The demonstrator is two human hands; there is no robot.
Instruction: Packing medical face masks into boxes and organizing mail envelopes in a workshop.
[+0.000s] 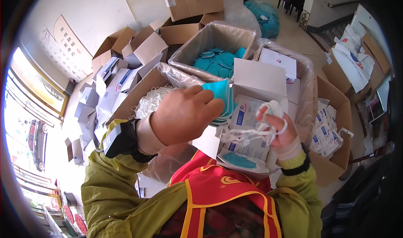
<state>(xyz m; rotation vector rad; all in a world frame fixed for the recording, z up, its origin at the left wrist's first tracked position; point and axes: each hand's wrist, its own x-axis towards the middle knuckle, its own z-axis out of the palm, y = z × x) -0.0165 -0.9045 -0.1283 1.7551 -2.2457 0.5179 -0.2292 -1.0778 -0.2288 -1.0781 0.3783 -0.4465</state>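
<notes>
My left hand (pixel 189 112) is closed round the edge of a small stack of teal face masks (pixel 222 97), held upright above an open white carton (pixel 260 78). White elastic ear loops (pixel 247 134) trail from the stack to my right hand (pixel 279 129). The fingers of that hand are curled, with the loops bunched and wound about them. Below both hands, printed white packets (pixel 245 114) lie in the carton. One packet nearest me shows teal (pixel 239 160) through its face. My left hand hides part of the masks.
Beyond, a plastic-lined box holds loose teal masks (pixel 216 62). At left, another lined box holds tangled white loops (pixel 153 100). A brown box of packets (pixel 325 129) stands at right. White cartons (pixel 119 80) pile up at left, and a teal-filled bag (pixel 262 19) sits far back.
</notes>
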